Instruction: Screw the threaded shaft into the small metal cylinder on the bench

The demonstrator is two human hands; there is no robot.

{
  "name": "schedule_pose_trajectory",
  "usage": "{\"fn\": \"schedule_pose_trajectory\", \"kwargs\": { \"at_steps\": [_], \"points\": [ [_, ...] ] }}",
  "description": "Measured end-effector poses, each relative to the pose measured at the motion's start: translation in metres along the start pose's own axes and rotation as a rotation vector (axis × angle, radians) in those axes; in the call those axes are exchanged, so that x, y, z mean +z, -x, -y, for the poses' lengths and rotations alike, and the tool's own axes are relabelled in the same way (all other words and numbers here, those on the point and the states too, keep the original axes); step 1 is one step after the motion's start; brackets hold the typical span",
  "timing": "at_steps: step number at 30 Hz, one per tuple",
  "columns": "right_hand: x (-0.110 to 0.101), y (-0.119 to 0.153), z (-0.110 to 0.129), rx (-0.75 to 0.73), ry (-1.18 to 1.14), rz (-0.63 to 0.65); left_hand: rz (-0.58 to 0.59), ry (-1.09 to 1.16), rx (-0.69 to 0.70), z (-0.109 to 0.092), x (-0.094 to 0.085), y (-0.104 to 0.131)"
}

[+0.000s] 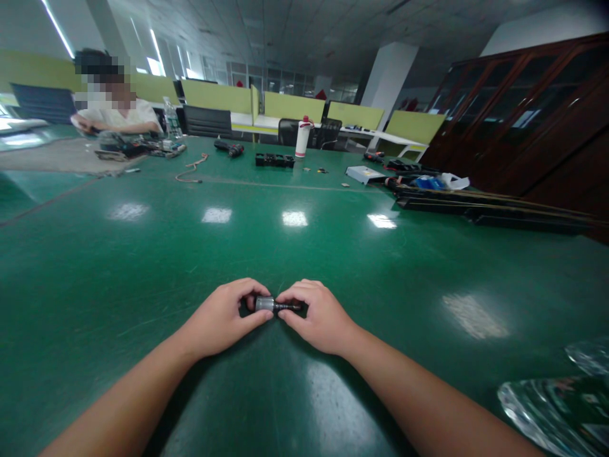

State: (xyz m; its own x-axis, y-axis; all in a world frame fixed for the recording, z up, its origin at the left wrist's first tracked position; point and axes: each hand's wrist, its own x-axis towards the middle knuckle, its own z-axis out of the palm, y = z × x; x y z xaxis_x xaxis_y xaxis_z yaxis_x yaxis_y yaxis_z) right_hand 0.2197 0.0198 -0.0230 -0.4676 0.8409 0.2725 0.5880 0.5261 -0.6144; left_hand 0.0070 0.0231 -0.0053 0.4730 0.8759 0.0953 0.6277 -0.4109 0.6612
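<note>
Low in the middle of the head view, a small silver metal cylinder with a thin dark shaft (264, 304) lies level between my two hands. My left hand (219, 320) is closed around the cylinder, thumb below and fingers above. Around the shaft on the other side curls my right hand (320, 315), its thumb and forefinger pinching close to the cylinder. Fingers partly hide both ends of the piece. Both hands are low over the green tabletop (190, 254); I cannot tell whether the piece touches it.
Plastic bottles (556, 406) lie at the lower right. Along the far side are a power drill (229, 148), a black tray-like part (275, 160), a white bottle (303, 136) and a grey box (365, 174). Long black bars (476, 204) lie right. A person (117, 114) sits far left.
</note>
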Motion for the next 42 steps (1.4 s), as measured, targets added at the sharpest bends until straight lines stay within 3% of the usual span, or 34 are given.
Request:
{"fn": "schedule_pose_trajectory", "kwargs": {
  "at_steps": [21,42],
  "points": [
    [-0.0006,0.0015,0.0015,0.020,0.008,-0.020,-0.001,-0.007,-0.014,-0.0007,0.0000,0.0013],
    [-0.0010,0.0010,-0.0011,0.110,0.088,-0.100,-0.084,-0.040,-0.035,-0.0032,-0.0001,0.0003]
  ]
}}
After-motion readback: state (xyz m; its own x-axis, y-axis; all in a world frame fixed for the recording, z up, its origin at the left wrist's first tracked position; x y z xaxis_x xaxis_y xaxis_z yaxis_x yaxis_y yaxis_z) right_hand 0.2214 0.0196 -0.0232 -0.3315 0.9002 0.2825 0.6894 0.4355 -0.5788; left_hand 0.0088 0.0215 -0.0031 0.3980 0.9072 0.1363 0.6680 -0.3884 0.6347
